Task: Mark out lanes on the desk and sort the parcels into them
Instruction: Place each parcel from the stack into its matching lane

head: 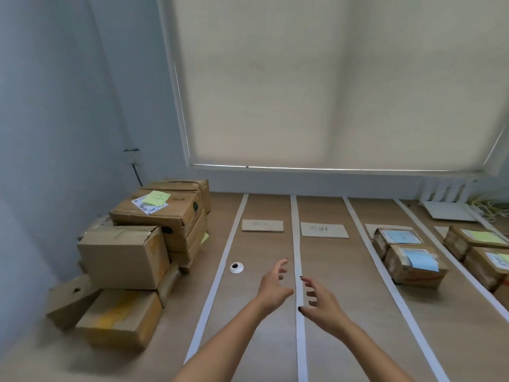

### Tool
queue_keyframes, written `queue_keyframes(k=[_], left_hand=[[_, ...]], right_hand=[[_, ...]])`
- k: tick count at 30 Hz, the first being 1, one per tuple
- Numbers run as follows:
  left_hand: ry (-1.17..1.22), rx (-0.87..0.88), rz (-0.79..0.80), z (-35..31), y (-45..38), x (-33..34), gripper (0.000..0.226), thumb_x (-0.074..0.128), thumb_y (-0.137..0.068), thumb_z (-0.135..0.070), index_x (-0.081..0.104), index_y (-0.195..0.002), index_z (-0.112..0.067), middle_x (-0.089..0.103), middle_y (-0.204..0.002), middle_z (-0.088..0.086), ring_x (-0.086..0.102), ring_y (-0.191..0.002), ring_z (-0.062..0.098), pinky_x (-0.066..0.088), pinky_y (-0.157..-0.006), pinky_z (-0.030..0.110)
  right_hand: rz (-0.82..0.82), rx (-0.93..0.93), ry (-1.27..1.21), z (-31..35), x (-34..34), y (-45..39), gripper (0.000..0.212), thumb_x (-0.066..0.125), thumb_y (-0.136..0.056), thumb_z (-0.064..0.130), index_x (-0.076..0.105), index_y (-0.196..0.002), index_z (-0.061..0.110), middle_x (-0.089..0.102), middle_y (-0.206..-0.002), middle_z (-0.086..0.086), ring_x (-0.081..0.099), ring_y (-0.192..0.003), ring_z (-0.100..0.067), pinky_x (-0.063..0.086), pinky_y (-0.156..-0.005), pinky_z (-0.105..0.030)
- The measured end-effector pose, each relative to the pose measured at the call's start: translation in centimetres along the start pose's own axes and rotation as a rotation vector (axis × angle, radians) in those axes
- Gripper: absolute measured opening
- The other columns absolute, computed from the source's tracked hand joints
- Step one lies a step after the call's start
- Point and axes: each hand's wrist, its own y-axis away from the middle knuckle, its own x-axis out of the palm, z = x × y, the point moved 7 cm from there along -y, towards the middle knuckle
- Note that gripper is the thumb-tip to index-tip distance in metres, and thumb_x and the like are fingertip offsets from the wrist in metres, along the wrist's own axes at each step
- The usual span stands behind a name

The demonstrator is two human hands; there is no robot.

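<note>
Both hands hung empty above the desk (344, 312), the left hand (274, 285) and right hand (321, 301) with fingers spread, either side of a white tape strip (298, 271). The unsorted parcels (124, 257) were stacked well off to the left of them; sorted ones (413, 266) lay in lanes to the right. I judged the next parcel wanted a two-handed hold on opposite sides, label read first.

A single head-worn wide-angle view looks forward and down along the counter (330, 271) toward a blinded window (330, 92), with both forearms reaching in from the bottom edge.
</note>
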Motion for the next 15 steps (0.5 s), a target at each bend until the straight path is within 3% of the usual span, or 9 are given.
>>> queue_keyframes(k=[8,12,15], left_hand=[[0.018,-0.009,-0.037,1.3,2.4,-4.9,0.069,0.058,-0.081,0.002,0.034,-0.141,-0.023,0.046,-0.132,0.003,0.045,-0.118,0.016,0.046,-0.086,0.023],[0.020,-0.030,-0.083,2.6,2.4,-8.7,0.068,0.058,-0.084,0.000,0.033,-0.141,-0.026,0.045,-0.132,0.001,0.043,-0.116,0.013,0.045,-0.084,0.021],[0.062,-0.048,-0.128,3.9,2.5,-11.8,0.064,0.056,-0.084,-0.002,0.036,-0.139,-0.027,0.047,-0.131,0.000,0.045,-0.116,0.012,0.045,-0.079,0.016]], right_hand=[[-0.009,-0.011,-0.019,5.0,1.8,-0.7,0.064,0.066,-0.081,0.005,0.039,-0.138,0.016,0.045,-0.136,-0.008,0.049,-0.108,-0.017,0.045,-0.084,-0.021],[-0.005,-0.018,-0.122,8.1,4.2,-1.9,0.062,0.066,-0.082,0.005,0.040,-0.137,0.017,0.046,-0.132,-0.007,0.051,-0.110,-0.018,0.045,-0.075,-0.015],[-0.004,0.015,-0.219,9.5,6.3,-2.7,0.061,0.066,-0.083,0.006,0.041,-0.137,0.019,0.046,-0.130,-0.005,0.051,-0.113,-0.019,0.048,-0.082,-0.025]])
